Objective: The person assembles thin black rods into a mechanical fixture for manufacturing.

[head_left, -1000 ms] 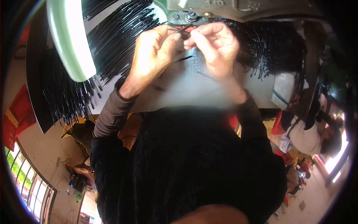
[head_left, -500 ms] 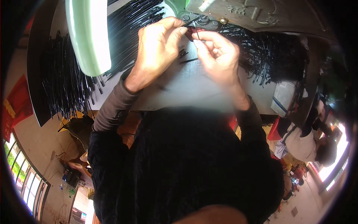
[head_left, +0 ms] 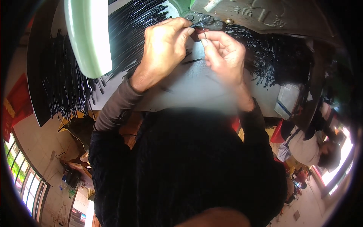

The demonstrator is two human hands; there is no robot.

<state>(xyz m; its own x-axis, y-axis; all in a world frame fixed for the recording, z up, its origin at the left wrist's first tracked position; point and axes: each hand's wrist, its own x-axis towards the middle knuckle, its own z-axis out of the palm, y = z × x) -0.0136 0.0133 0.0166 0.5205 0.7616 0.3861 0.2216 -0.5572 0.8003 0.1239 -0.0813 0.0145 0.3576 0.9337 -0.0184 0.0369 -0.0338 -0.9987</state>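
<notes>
Pinched a thin black pin (head_left: 204, 31) upright in right hand (head_left: 224, 56) fingers, just below the press (head_left: 264, 17). Left hand (head_left: 163, 47) fingers closed on the press fixture. Best fed straight, fingertips clear of the die.

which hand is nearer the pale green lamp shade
Left. The left hand works just to the right of the pale green lamp shade, with a strip of black wire pieces between them. The right hand sits farther right, beyond the left hand.
</notes>
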